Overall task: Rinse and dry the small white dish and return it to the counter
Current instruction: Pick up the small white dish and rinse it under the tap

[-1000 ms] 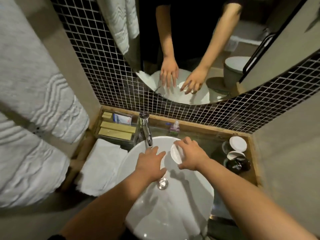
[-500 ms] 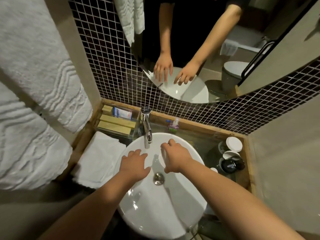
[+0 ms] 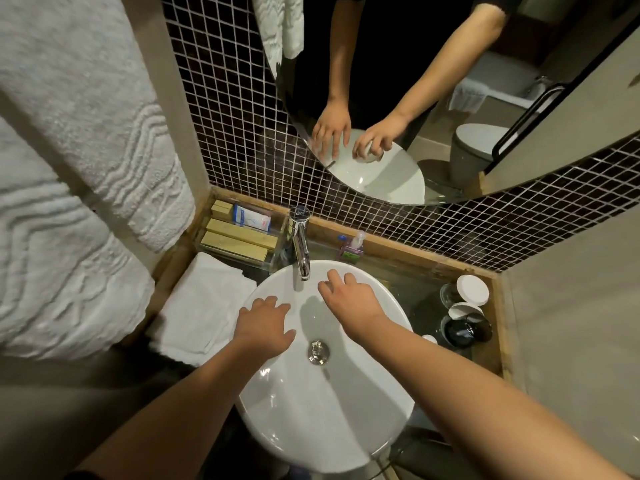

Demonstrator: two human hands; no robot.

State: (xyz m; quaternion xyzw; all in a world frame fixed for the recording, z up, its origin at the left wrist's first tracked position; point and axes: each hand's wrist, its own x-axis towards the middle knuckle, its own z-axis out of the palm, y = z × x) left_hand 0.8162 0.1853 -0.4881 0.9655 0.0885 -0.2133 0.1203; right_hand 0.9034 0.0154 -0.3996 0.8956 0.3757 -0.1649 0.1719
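Note:
My right hand (image 3: 349, 301) hovers palm down over the back of the white basin (image 3: 311, 427), just right of the chrome faucet (image 3: 300, 247). It is closed on the small white dish, which my hand hides from direct view. The dish (image 3: 373, 154) shows only in the mirror, under the reflected fingers. My left hand (image 3: 265, 327) rests over the basin's left side with fingers spread and nothing in it. The drain (image 3: 318, 351) lies between my wrists.
A folded white towel (image 3: 204, 306) lies on the counter left of the basin, with a tray of boxes (image 3: 239, 233) behind it. A small bottle (image 3: 351, 249) stands by the faucet. Lidded cups (image 3: 471, 289) and a black cup (image 3: 467, 329) sit at the right.
My right hand has carried the dish left toward the faucet and turned it under the palm, out of direct view. My left hand stays over the basin's left side.

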